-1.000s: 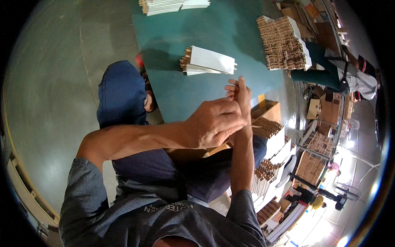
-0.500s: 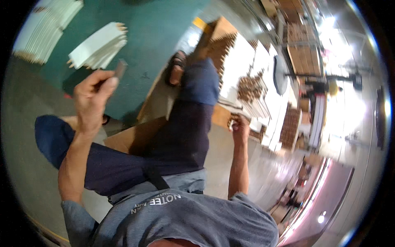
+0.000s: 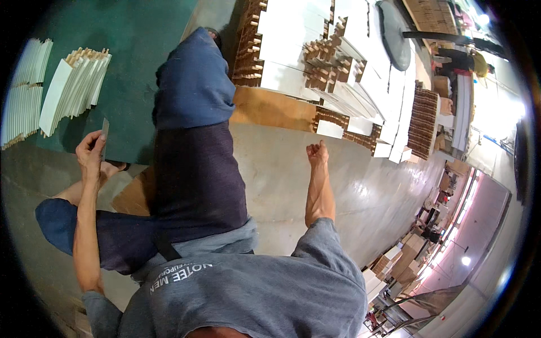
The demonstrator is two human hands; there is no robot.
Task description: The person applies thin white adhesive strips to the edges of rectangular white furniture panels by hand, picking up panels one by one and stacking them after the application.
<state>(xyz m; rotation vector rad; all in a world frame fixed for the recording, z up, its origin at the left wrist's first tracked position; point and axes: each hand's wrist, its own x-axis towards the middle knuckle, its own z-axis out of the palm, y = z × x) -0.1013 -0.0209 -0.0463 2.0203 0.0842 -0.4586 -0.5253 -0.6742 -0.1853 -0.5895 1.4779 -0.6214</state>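
Observation:
My left hand [image 3: 90, 152] pinches a thin flat grey strip [image 3: 105, 134], which looks like metal and points upward from the fingers. Just above and left of that hand, a fanned stack of white slats [image 3: 70, 93] with wooden pegs at the ends lies on the green surface. My right hand [image 3: 317, 153] has its fingers curled in, and nothing shows in them. It is close below a small white panel [image 3: 329, 129] at the near edge of the stacked peg-ended boards [image 3: 293, 48], apart from it as far as I can see.
Another pile of white slats [image 3: 25, 107] lies at the far left on the green surface [image 3: 135, 34]. A wooden board [image 3: 273, 107] runs under the large stack. My bent knees are between the two areas. A dark round seat-like disc [image 3: 393, 36] stands beyond the boards. Cartons [image 3: 408, 259] stand at right.
The view has swung to the right. My left hand still holds the strip, lower and farther from the slats. My right hand has drawn back from the board ends at the stack's near edge.

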